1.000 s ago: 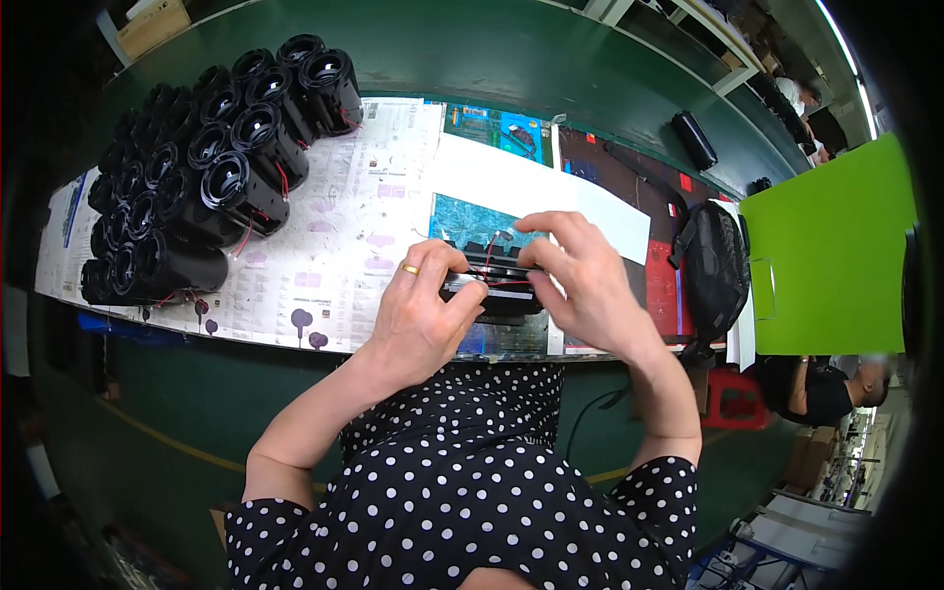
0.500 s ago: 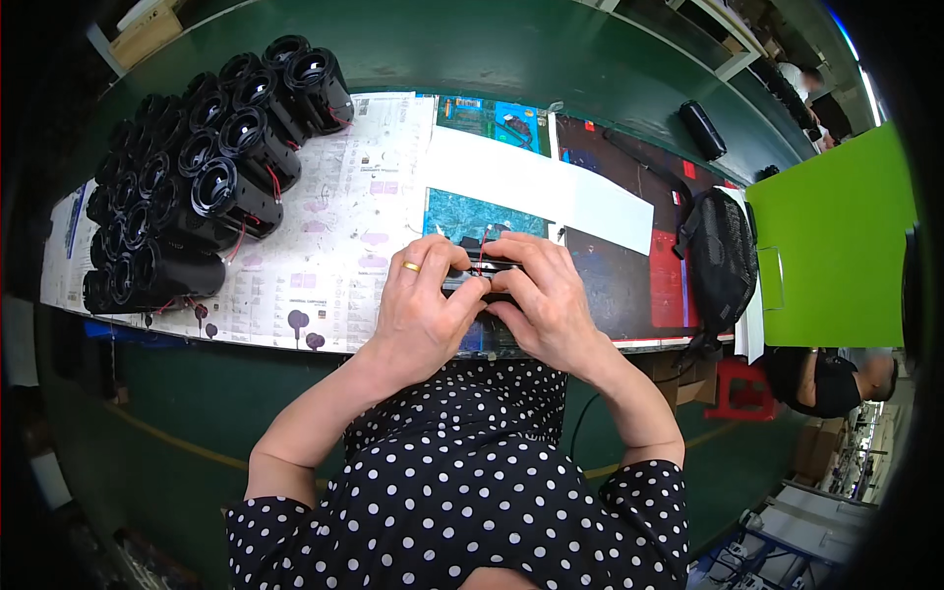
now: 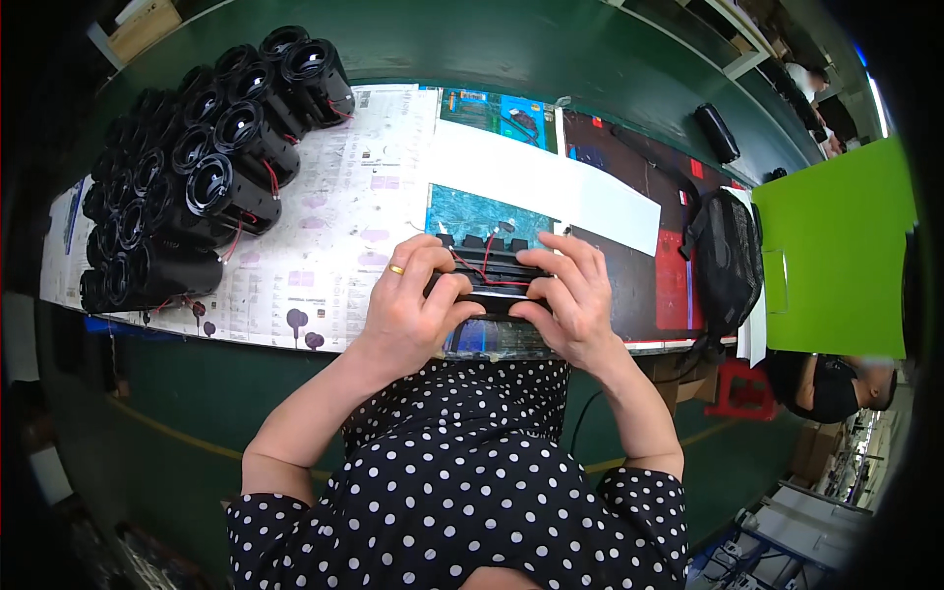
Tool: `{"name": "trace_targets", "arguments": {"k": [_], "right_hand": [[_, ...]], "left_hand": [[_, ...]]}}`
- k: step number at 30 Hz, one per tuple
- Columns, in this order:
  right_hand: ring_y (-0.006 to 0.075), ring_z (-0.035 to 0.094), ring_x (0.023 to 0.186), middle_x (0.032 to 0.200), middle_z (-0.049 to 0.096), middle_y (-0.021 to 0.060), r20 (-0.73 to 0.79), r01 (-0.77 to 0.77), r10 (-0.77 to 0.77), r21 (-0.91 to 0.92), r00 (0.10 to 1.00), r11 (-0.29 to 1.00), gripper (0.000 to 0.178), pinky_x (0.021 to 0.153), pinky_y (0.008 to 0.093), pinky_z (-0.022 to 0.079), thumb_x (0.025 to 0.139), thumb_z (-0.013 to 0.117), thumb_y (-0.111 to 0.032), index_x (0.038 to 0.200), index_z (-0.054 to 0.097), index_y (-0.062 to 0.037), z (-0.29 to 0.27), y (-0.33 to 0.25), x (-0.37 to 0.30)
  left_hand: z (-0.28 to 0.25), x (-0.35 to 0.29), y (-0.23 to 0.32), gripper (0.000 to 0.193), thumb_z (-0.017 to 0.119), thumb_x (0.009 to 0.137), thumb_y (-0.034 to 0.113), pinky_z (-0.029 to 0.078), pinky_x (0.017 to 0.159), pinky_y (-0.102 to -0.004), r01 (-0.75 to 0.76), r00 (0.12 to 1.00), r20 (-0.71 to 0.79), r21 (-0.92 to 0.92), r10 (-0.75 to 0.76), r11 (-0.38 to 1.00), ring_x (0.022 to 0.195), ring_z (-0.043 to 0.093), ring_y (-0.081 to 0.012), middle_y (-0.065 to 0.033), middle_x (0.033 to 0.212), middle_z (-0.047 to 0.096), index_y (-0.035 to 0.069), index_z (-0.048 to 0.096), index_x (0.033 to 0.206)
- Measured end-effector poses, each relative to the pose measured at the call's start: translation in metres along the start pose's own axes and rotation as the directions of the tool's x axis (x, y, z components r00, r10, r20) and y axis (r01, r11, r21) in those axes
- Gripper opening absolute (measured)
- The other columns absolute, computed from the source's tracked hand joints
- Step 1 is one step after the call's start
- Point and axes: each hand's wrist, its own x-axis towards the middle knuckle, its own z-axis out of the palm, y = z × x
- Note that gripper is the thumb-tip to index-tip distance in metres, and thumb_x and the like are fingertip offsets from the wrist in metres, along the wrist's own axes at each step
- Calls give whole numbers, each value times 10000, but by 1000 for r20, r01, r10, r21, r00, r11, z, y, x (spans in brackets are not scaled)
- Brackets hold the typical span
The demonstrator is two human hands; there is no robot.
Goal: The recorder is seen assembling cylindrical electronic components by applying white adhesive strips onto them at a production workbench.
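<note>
Left hand (image 3: 418, 310) & right hand (image 3: 570, 300) both clamp a black part w/ red wires (image 3: 489, 270), held just above table (image 3: 324, 236) edge, near the body. Best keep grip even, thumbs off wires. Stacked black cylinders (image 3: 197, 187) sit well apart, far left.

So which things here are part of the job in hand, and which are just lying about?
In the job:
- black part with red wires, held by left hand and right hand
- stack of black cylinders, some with red wires too

Lying about:
- black bag
- small black case
- green board
- printed sheets, only a work surface
</note>
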Motion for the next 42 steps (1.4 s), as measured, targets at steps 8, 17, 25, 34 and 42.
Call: {"name": "trace_targets", "arguments": {"k": [8,17,25,34,42], "right_hand": [[430,619,1345,1384,673,213,-15,-17,17,40,1000,999,458,1110,614,460,707,876,-68,1065,597,-5,22,-27,4],[390,658,1241,1353,670,223,227,195,-195,21,954,981,311,1017,555,511,785,811,-110,1020,640,0,14,-30,48],[368,655,1110,1329,650,159,-91,-17,-4,-231,996,973,384,892,482,480,727,841,-81,1009,581,-56,28,140,164],[444,461,1508,1639,475,238,62,-108,174,-571,983,814,465,1215,570,387,815,815,-59,1261,684,-57,66,237,167],[425,612,1375,1539,596,200,-91,-220,218,-9,972,975,451,1138,475,492,888,836,-139,1296,665,-47,19,113,73]], "left_hand": [[-15,-10,-21,353,904,749,-6,607,968,-483,-31,999,37,-143,37,989,1265,651,-413,-164,1201,593,6,673,1016],[-48,-19,-31,438,942,768,113,577,1032,-520,2,1000,-28,5,-2,1000,1324,631,-441,-181,1237,640,34,660,1094],[-158,-3,-76,516,876,758,10,514,1085,-538,355,930,-323,664,-176,659,1370,539,-439,-191,1301,619,-34,651,1221],[-168,7,-85,372,875,748,26,524,1013,-468,229,973,-197,752,-121,619,1213,593,-382,-154,1136,652,-19,672,1057],[-108,19,-20,280,881,827,87,497,713,-417,316,929,-269,214,-255,924,834,619,-301,-125,873,632,17,631,932]]}}
